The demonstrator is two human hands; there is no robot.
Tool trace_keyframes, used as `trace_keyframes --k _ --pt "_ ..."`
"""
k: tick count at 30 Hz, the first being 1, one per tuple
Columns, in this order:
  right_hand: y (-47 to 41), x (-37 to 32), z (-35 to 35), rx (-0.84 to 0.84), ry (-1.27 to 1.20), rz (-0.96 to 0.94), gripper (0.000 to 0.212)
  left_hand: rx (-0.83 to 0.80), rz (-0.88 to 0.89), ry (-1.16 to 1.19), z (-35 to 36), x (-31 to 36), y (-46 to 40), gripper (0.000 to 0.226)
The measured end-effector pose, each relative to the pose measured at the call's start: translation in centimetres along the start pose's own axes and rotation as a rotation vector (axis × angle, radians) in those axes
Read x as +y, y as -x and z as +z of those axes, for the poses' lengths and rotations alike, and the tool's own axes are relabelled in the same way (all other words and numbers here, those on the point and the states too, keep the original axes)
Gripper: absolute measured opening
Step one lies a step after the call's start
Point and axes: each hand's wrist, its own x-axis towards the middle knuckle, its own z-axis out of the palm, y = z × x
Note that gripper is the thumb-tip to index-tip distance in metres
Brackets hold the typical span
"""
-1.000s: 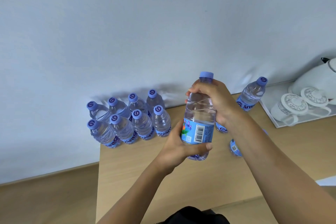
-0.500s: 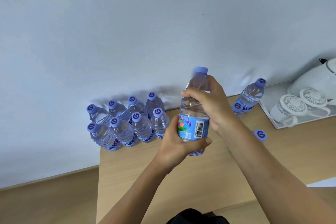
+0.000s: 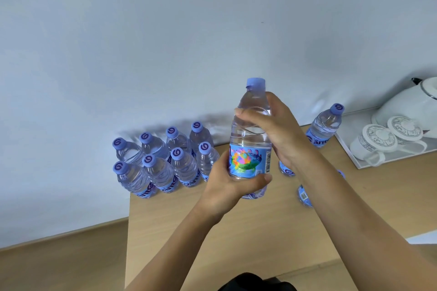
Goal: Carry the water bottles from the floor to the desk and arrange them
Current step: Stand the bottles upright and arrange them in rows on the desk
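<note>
Above the wooden desk [image 3: 236, 231], both hands held one water bottle [image 3: 250, 139] in the air; the left hand [image 3: 227, 186] wrapped its fingers and thumb round the lower part at the label, while the right hand [image 3: 281, 134] curled round the clear shoulder above it; both forearms reached up from the bottom edge; the bottle stood nearly upright, long axis vertical, its purple cap [image 3: 255, 84] toward the wall [image 3: 165, 42]; eight bottles [image 3: 163, 160] stood in two touching rows at the desk's far left corner; another bottle [image 3: 325, 126] stood to the right, beside a white tray [image 3: 354, 153] bearing two cups [image 3: 383, 142] and a kettle [image 3: 411, 106]; the right forearm partly hid two further bottles [image 3: 303, 195].
</note>
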Motion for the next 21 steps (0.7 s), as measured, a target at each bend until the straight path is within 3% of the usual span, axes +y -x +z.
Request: trace_keyframes --k 2,7,15,18,21 --pt "0.2 0.3 0.4 0.076 0.043 -0.016 0.044 0.040 0.026 -0.068 0.1 0.0 -0.1 0.048" --pt "0.6 0.3 0.7 0.103 -0.052 0.016 0.030 0.005 0.019 -0.074 0.1 -0.2 0.2 0.054" --pt "0.1 -0.6 -0.2 -0.113 -0.268 0.066 0.025 -0.132 -0.019 0.121 -0.3 0.4 0.0 0.064" --pt "0.2 -0.8 -0.2 -0.100 -0.188 0.047 0.024 -0.093 -0.010 0.109 -0.2 0.4 0.1 0.059" --pt "0.6 -0.8 0.2 0.021 0.026 0.000 0.038 0.002 0.027 0.023 0.2 0.6 0.2 0.055"
